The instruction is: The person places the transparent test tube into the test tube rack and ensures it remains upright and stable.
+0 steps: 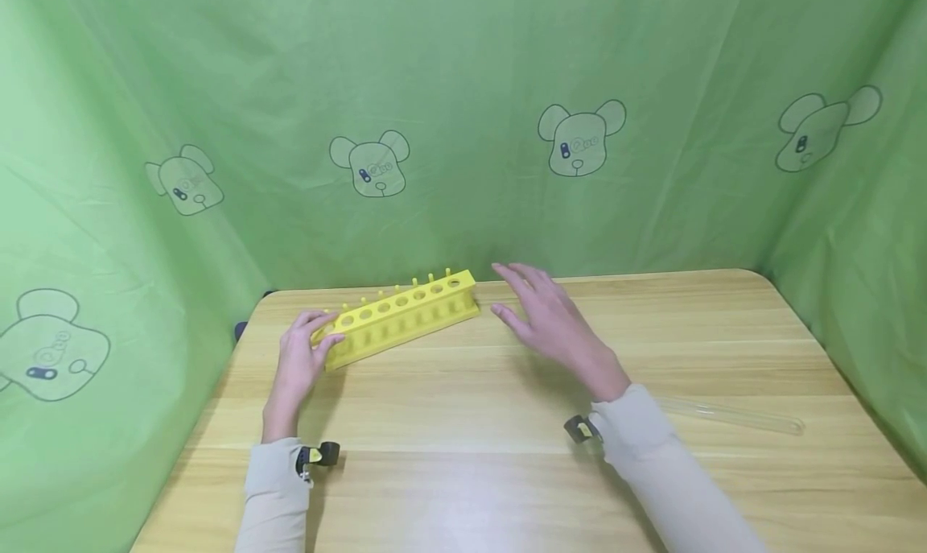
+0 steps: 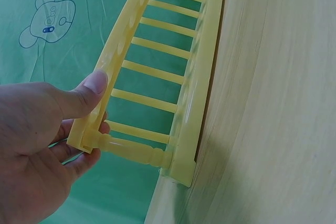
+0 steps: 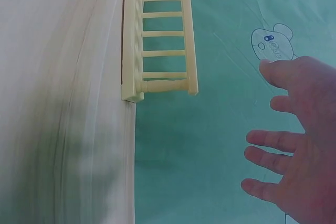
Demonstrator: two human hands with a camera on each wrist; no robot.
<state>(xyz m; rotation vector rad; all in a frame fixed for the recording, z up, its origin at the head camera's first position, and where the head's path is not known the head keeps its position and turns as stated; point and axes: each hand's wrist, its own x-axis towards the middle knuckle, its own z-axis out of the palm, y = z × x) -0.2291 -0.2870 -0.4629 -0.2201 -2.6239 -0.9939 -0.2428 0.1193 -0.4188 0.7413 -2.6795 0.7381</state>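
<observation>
A pale fabric sleeve (image 1: 673, 468) bears the spread right hand (image 1: 556, 321); the left hand (image 1: 298, 360) pinches a long yellow plastic rack (image 1: 401, 315), seemingly steadying it.

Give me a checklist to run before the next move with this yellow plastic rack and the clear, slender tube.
1. Left hand gripping the yellow plastic rack: ok, thumb and fingers hold the top bar at one end.
2. Right hand free: ok, it holds nothing and is apart from the rack.
3. Round holes empty: ok for those in sight; cannot tell behind the left hand.
4. Rack square to the wood-grain table's back edge: not ok, it slants.
5. Clear, slender tube in the rack: not ok, it lies on the table.
</observation>
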